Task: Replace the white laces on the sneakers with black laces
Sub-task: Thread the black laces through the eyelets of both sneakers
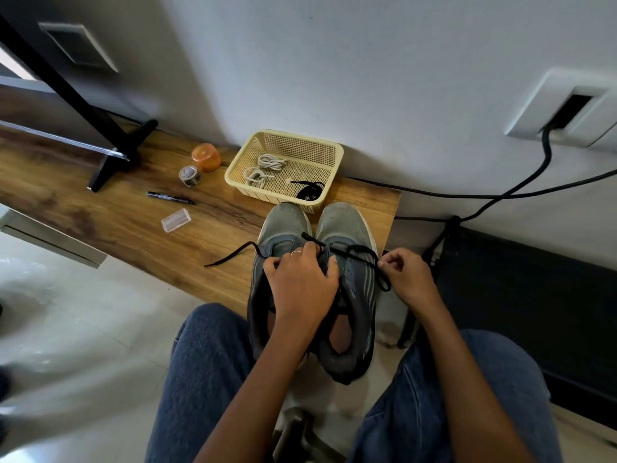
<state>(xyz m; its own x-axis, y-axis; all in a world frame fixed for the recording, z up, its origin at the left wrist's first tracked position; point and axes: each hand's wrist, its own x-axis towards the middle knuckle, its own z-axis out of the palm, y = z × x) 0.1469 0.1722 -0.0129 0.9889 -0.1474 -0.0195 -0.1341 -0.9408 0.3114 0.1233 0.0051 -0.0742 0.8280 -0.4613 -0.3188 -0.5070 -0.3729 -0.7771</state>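
Two grey sneakers stand side by side at the wooden shelf's near edge, the left sneaker (pixel 283 225) and the right sneaker (pixel 347 228). A black lace (pixel 354 252) is threaded across the right sneaker's front eyelets; one end (pixel 230 257) trails left over the shelf. My left hand (pixel 300 282) lies over both sneakers and grips the inner edge of the right one. My right hand (pixel 405 279) pinches the lace's right part, which loops down beside the shoe. Two white laces (pixel 263 168) and a bundled black lace (pixel 310 192) lie in a yellow basket (pixel 334 152).
The wooden shelf (pixel 133 222) also carries a black marker (pixel 170 197), a clear plastic case (pixel 176 220), a tape roll (pixel 189 175), an orange jar (pixel 206 157) and a black stand foot (pixel 117 155). Black cables (pixel 521 185) run along the wall at right. My knees in jeans are below.
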